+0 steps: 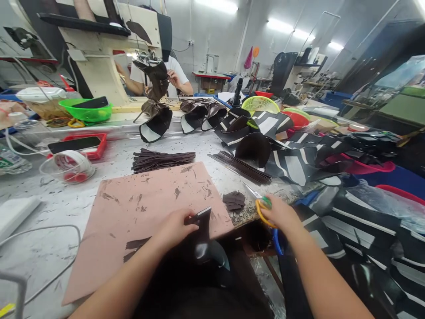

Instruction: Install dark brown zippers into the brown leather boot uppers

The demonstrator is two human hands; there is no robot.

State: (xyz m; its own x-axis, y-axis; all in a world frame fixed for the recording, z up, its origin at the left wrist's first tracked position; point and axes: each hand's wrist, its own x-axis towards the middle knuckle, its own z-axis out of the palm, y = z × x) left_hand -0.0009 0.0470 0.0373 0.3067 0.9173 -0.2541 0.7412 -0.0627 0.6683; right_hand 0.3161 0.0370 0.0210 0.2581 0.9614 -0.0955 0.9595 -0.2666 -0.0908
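Dark piece at the pink board's near edge, scissors to its right

The left hand (pixel 174 230) pinches the dark piece (pixel 203 226), thumb and finger nearly closed; its length runs from the fingertips down towards the body, over the near edge of the pink board (pixel 149 199). The right hand (pixel 282 217), farther from this piece, curls its fingers round the scissors (pixel 264 212) beyond the board's right edge, blades pointing forward and left. Between piece and scissors, a small stack (pixel 234 200) sits just beside that edge; pink surface shows ahead of the piece.
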